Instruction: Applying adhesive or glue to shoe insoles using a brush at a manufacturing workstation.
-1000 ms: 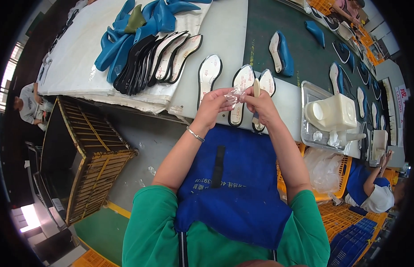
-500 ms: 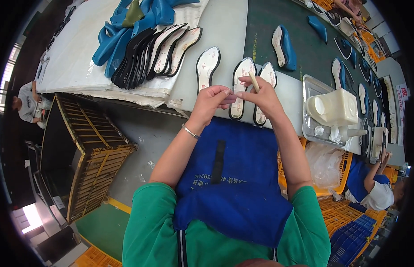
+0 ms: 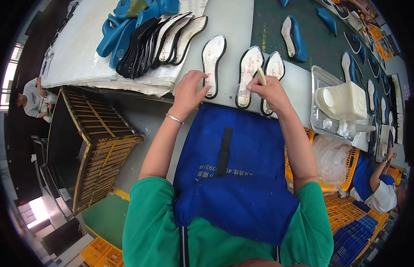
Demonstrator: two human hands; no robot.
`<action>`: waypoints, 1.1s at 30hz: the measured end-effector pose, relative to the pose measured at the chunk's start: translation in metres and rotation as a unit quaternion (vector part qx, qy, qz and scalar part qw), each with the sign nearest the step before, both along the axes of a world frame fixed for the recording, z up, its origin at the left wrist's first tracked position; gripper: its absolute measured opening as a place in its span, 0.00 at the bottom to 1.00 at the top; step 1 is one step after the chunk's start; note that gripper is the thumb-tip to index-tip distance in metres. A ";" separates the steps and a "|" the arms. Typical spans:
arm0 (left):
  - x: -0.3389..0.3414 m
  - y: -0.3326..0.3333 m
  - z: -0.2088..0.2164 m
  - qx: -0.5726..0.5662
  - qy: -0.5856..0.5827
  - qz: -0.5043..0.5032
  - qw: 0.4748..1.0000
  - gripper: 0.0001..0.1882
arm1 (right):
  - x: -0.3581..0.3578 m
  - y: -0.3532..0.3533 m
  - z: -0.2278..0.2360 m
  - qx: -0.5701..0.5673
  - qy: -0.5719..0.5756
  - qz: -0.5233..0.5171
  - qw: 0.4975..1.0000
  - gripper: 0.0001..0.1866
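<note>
Three white shoe soles with black rims lie in front of me: a left one (image 3: 213, 53), a middle one (image 3: 250, 64) and a right one (image 3: 274, 66). My left hand (image 3: 188, 94) is at the near left edge of the left sole, thumb and fingers apart, with nothing seen in it. A beige stick (image 3: 261, 76) stands up out of my right hand (image 3: 273, 94), whose fingers are closed around it; its lower end is hidden. That hand is over the near part of the middle and right soles. A shiny clear patch shows on the middle sole beside my fingertips.
Stacked soles (image 3: 164, 42) and blue shoe lasts (image 3: 115, 42) lie at the far left. At right a metal tray (image 3: 320, 82) holds a cream plastic container (image 3: 349, 102). Beyond is a green belt (image 3: 271, 29) with lasts. A slatted crate (image 3: 100, 155) stands left; a co-worker (image 3: 376, 191) is at right.
My hands were together over the middle sole, fingertips meeting; now they are apart. The left moved left to the left sole, while the right stays by the middle one with the stick.
</note>
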State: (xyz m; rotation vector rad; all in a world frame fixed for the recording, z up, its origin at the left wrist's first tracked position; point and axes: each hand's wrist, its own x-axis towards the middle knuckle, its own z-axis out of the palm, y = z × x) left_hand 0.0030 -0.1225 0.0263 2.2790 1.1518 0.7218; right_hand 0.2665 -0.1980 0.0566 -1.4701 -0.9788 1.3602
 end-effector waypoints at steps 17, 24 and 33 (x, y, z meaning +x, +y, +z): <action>0.029 0.017 -0.026 -0.396 -0.380 0.084 0.832 0.33 | -0.017 -0.033 -0.006 -0.071 0.118 0.066 0.988 0.05; 0.039 -0.008 0.040 -0.381 -0.620 -0.096 0.679 0.30 | -0.041 -0.033 0.021 0.005 0.285 0.042 0.957 0.05; 0.055 -0.033 0.069 -0.307 -0.587 -0.127 0.738 0.26 | -0.059 -0.041 0.043 0.068 0.248 0.025 0.966 0.05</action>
